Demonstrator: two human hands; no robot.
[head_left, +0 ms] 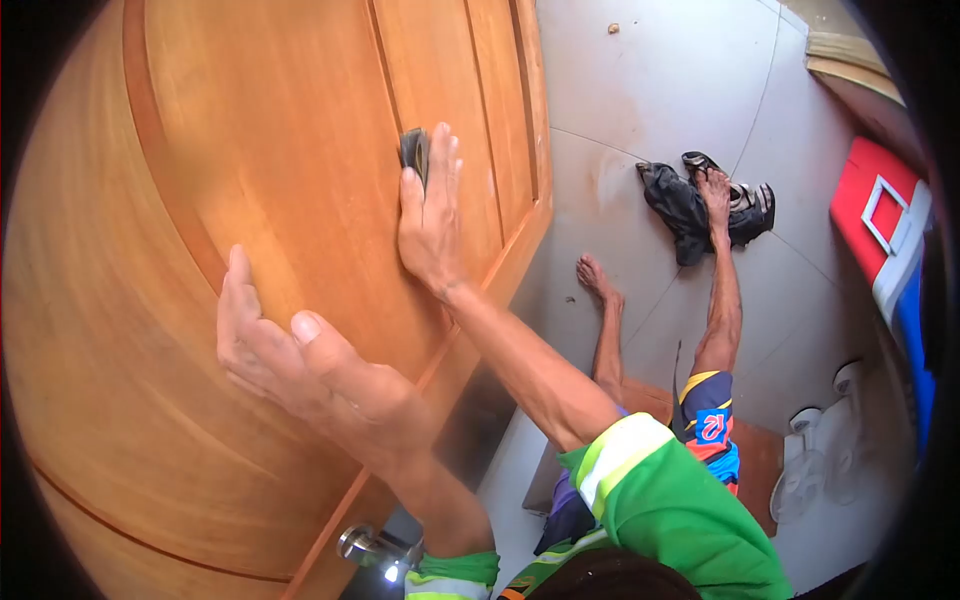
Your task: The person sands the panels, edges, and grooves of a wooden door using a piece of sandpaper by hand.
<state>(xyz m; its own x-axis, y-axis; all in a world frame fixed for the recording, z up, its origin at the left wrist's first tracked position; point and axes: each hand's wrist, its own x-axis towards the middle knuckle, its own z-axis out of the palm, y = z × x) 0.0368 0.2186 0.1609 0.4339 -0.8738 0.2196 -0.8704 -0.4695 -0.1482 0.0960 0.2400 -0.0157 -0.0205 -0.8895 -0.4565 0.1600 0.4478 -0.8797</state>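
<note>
A folded piece of dark sandpaper [413,150] lies against the panelled wooden door [290,110]. My right hand [432,225] presses it to the door surface, with the fingers stretched along it and the thumb at its near side. Lower on the door is my left hand [310,365], slightly blurred, fingers extended and thumb apart, with nothing in it. Whether its far edge touches the wood, I cannot tell. A metal door knob [358,545] shows below my left forearm.
A dark cloth [680,215] lies on the tiled floor [640,90] under one foot, beside a sandal [755,210]. At the right stand a red, white and blue board [880,215] and a white fan [800,480]. A brown box-like surface [760,465] is beneath my legs.
</note>
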